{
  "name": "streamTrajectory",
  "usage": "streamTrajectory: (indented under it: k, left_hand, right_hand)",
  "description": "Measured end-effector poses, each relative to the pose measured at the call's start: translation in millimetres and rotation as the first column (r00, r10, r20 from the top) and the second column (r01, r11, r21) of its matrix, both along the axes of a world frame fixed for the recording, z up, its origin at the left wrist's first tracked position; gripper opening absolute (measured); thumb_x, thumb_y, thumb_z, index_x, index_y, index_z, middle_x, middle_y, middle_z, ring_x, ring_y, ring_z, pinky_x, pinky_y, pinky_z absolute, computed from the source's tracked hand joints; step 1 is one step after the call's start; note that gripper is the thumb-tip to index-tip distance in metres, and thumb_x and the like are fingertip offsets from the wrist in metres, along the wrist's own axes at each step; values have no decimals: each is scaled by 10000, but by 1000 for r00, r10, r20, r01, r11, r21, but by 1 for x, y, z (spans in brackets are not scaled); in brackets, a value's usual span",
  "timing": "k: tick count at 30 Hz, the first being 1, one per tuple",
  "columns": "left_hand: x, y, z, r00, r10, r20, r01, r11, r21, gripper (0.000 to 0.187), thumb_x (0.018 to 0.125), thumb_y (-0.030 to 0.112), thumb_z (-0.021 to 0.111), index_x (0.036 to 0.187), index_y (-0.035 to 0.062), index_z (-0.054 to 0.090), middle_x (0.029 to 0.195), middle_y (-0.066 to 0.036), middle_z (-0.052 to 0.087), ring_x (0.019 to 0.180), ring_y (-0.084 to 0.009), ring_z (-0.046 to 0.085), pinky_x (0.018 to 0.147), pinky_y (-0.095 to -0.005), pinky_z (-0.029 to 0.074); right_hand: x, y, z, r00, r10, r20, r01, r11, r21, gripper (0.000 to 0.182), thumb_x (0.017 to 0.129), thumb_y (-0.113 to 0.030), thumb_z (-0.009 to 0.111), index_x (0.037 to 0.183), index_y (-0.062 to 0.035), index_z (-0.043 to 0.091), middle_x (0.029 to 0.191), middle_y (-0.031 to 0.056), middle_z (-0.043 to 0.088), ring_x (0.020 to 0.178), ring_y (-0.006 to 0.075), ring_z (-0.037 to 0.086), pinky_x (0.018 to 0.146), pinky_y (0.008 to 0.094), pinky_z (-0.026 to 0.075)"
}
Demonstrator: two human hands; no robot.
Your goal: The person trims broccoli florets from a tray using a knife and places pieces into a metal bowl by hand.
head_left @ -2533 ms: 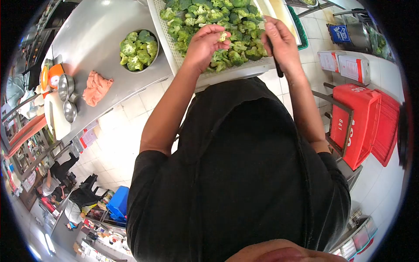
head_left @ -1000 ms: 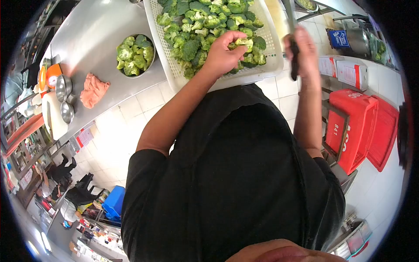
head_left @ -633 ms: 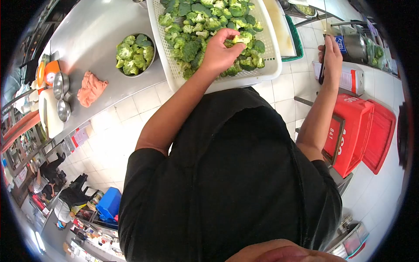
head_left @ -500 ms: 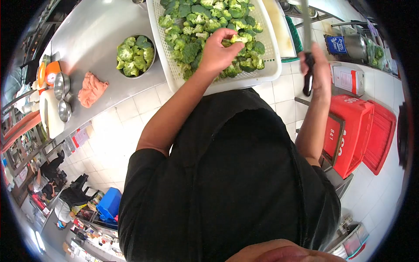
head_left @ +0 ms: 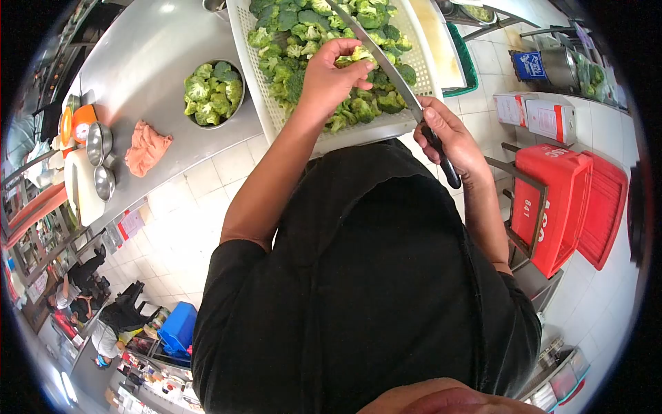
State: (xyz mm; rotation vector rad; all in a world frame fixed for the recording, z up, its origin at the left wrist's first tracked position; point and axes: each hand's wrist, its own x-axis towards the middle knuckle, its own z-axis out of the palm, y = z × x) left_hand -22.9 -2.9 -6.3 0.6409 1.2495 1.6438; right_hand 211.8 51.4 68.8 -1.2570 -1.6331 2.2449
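My left hand (head_left: 334, 74) pinches a pale green broccoli floret (head_left: 360, 55) over a white perforated basket (head_left: 427, 52). Many cut broccoli pieces (head_left: 293, 52) fill the basket. In my right hand (head_left: 452, 138) is the black handle of a long kitchen knife (head_left: 386, 65), its blade slanting up and left across the basket, right beside the floret. The fingers of the right hand wrap round the handle near the basket's front corner.
A metal bowl of broccoli (head_left: 214, 94) stands left of the basket on the steel table (head_left: 155, 62). Farther left lie an orange cloth (head_left: 147, 148) and small metal bowls (head_left: 98, 142). A cutting board (head_left: 443, 41) is at the right, with a red crate (head_left: 552, 203) below.
My right hand has come down and left, bringing the knife from upright at the right to slanting over the basket. My left hand has shifted slightly left, still pinching the floret.
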Motion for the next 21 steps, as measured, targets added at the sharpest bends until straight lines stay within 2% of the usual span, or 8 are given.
streamTrajectory:
  k: [6, 8, 12, 13, 15, 18, 19, 21]
  left_hand:
    - [1, -6, 1, 997, 34, -71, -36, 999, -24, 343, 861, 8, 721, 1172, -30, 580, 1065, -101, 592, 724, -128, 634, 600, -288, 606]
    - [2, -8, 5, 991, 54, -122, -59, 998, -37, 349, 853, 7, 720, 1159, -54, 563, 1105, -133, 586, 698, -163, 671, 558, -283, 589]
    - [2, -8, 4, 977, 104, -184, -112, 993, -35, 349, 844, 33, 722, 1134, -63, 554, 1130, -158, 588, 650, -175, 684, 519, -274, 566]
    - [3, -8, 4, 973, 111, -200, -120, 992, -35, 343, 853, 24, 715, 1142, -64, 553, 1110, -147, 592, 670, -159, 666, 536, -277, 576]
    - [4, -5, 8, 965, 124, -232, -135, 990, -30, 330, 871, 6, 699, 1158, -65, 551, 1070, -126, 600, 710, -127, 630, 570, -283, 595]
    - [9, -3, 19, 943, 117, -310, -143, 988, -62, 300, 867, 0, 698, 1125, -66, 562, 1064, -127, 614, 708, -122, 625, 567, -281, 592]
    - [11, -2, 21, 955, 117, -272, -134, 990, -48, 285, 868, 2, 697, 1112, -64, 566, 1055, -127, 620, 707, -124, 626, 569, -281, 590]
    - [17, 1, 23, 975, 109, -191, -115, 993, -20, 255, 869, 5, 695, 1085, -60, 576, 1037, -127, 632, 706, -127, 627, 572, -282, 586]
  right_hand:
    - [2, -7, -2, 1000, 19, -13, -19, 1000, -4, 472, 1041, -417, 501, 1360, -69, 496, 693, 9, 533, 475, 60, 421, 418, 201, 320]
    - [3, -7, -2, 1000, 13, -12, -13, 1000, -10, 468, 1040, -416, 502, 1361, -75, 490, 696, 12, 535, 470, 62, 420, 413, 204, 320]
    - [18, 3, -5, 979, -200, 32, 201, 979, -44, 504, 1033, -453, 497, 1381, -89, 467, 688, 29, 525, 443, 67, 413, 394, 210, 317]
    - [23, 6, -3, 957, -285, 45, 286, 958, -18, 473, 1036, -430, 508, 1352, -79, 481, 684, 21, 528, 465, 63, 421, 400, 210, 317]
    - [30, 11, -2, 962, -267, 54, 251, 947, 202, 455, 1040, -432, 498, 1336, -85, 500, 685, 10, 519, 471, 59, 416, 406, 209, 315]
    - [27, -2, 2, 984, -175, 44, 142, 902, 407, 419, 1028, -338, 555, 1366, -96, 503, 695, -2, 526, 584, 55, 475, 520, 211, 375]
    - [21, -9, 2, 988, -147, 41, 110, 870, 481, 420, 1023, -316, 569, 1375, -96, 500, 700, -2, 534, 612, 56, 493, 547, 214, 389]
    - [8, -17, -3, 994, -107, 16, 84, 855, 512, 525, 980, -295, 644, 1419, -71, 465, 832, 65, 662, 774, 119, 596, 700, 265, 484]
